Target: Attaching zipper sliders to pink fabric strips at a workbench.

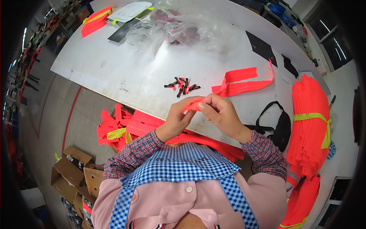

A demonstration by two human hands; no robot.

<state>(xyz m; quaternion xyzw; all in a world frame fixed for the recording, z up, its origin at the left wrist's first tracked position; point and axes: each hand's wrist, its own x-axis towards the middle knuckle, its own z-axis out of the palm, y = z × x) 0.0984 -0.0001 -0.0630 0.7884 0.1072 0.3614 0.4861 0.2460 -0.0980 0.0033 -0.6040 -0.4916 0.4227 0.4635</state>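
Note:
My left hand [180, 113] and my right hand [221, 112] meet over the near edge of the white table [133, 82]. Both are closed on a piece of bright orange-red fabric [195, 104], with fingertips and thumbs pinching it between them. Most of that piece is hidden by my fingers. Just beyond my hands lies a small pile of black-and-red tabs [183, 87]. To the right of the pile, a folded orange-red fabric strip [244, 82] rests on the table; whether it joins the piece in my hands cannot be made out.
Clear plastic bags [183, 30] with red items lie at the back, beside papers [129, 12] and an orange bundle [96, 22]. A black strap pouch [280, 131] sits at right, near a tied orange fabric stack [309, 126]. More orange strips [143, 124] hang below the table; cardboard boxes [70, 171] stand lower left.

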